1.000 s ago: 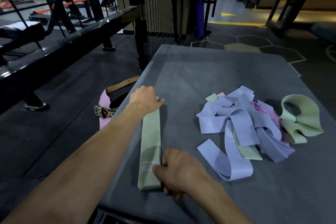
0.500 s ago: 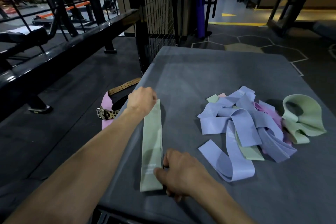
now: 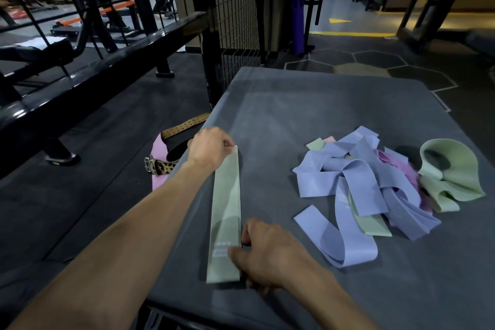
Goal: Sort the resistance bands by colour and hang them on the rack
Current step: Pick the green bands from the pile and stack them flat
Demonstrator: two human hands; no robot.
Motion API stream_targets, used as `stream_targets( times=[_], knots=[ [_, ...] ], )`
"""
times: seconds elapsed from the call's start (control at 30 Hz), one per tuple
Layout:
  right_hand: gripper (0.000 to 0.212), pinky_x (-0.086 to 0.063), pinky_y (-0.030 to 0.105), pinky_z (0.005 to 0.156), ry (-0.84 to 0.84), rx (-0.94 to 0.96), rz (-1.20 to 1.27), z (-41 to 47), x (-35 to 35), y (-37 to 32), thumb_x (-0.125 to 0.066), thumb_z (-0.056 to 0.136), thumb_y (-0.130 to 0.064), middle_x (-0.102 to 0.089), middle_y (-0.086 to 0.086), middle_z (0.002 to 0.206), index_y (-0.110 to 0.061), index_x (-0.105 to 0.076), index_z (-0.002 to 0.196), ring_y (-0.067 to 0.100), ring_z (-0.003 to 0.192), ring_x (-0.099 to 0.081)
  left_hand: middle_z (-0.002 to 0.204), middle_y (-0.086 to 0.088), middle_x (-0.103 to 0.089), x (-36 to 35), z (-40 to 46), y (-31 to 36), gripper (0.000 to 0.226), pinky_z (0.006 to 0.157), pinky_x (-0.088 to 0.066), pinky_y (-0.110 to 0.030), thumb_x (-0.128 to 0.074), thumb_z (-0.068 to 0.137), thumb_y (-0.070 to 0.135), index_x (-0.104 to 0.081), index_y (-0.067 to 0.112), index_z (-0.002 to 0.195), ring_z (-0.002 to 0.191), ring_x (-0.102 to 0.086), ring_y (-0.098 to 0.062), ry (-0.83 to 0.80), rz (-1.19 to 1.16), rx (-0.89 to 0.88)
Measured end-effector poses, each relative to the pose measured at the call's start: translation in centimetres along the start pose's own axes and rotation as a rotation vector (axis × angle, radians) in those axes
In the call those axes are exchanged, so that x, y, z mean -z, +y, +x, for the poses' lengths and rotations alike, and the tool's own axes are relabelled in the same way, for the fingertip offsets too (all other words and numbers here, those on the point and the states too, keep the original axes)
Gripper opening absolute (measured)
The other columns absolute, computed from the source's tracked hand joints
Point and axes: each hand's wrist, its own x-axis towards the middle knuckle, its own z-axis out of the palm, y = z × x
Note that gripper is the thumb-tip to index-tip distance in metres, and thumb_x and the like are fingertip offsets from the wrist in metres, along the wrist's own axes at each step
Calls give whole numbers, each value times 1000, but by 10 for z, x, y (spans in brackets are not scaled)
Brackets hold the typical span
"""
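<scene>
Bands: our heap (image 3: 361, 190) lies unsorted at the mat's (image 3: 308, 104) right | green band (image 3: 226, 211) flat near its left edge | left hand (image 3: 210, 149) pinches the far end, right hand (image 3: 263, 252) pinches the near end | risk: it may spring or slide off the edge if we let go carelessly.

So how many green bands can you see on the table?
At least 4: a flat green band held at both ends by the left hand and right hand, a curled one far right, and two pieces poking from the pile; more may be buried.
</scene>
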Motion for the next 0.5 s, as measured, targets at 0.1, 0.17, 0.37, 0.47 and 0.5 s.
stream_targets(
  times=[0.1,0.17,0.37,0.47,0.5],
  knots=[
    [27,-53,39,91,-1,2,31,0,2,0,-54,90,-50,-68,12,120,-32,-36,98,36,110,-66,94,8,-71,1,2,0,9,73,-50,-37,-72,89,28,-72,32,82,92,-66,-23,-7,22,-50],
    [25,-54,38,89,2,2,40,0,2,1,-54,89,-49,-70,12,117,-32,-37,94,36,108,-67,93,9,-70,3,7,-1,16,78,-54,-41,-71,88,27,-64,34,75,92,-65,-23,-28,4,-29],
    [24,-42,27,58,0,11,77,3,0,5,-52,88,-48,-73,12,109,-30,-37,82,36,100,-69,83,10,-69,6,20,-3,20,83,-56,-44,-74,86,34,-63,36,70,90,-66,-22,-99,1,-3],
    [22,-48,33,70,2,27,75,3,0,4,-52,88,-47,-72,13,109,-30,-42,96,36,99,-69,91,10,-70,5,21,-3,14,85,-55,-42,-70,87,37,-64,39,75,95,-66,-23,-157,18,-5],
    [22,-51,36,75,3,30,78,2,0,4,-52,88,-47,-72,13,109,-29,-42,96,35,96,-69,95,10,-70,6,21,-2,11,86,-55,-42,-67,88,39,-64,41,77,97,-65,-24,-170,29,-11]
  ],
)
